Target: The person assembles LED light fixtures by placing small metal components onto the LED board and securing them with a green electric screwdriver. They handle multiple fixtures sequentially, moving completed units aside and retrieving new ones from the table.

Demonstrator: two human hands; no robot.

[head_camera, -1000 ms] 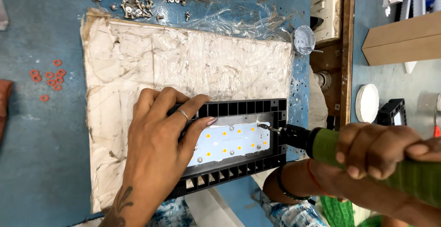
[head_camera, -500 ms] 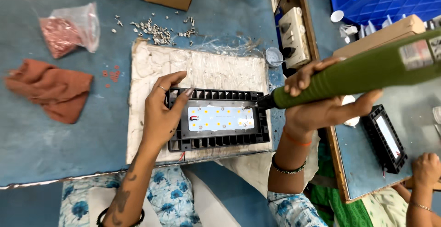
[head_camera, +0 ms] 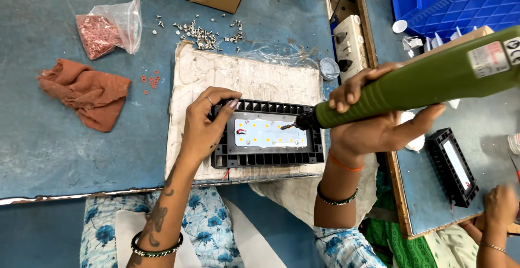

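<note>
A black finned lamp housing (head_camera: 266, 138) is laid on a whitish pad (head_camera: 246, 78) on the blue desk (head_camera: 65, 149). Its left end is pressed by the left hand (head_camera: 203, 130), fingers spread flat. A green power screwdriver (head_camera: 417, 81), gripped by the right hand (head_camera: 374, 121), is tipped onto the housing's right part.

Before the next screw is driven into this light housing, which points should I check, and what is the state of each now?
1. Left hand steadies the black light housing: ok, it presses on the left end.
2. Right hand grips the green electric screwdriver: ok.
3. Driver tip sits on a screw: cannot tell, too small.
4. Housing lies flat on the white pad: ok.
5. Loose screws at hand: ok, piled beyond the pad.
</note>
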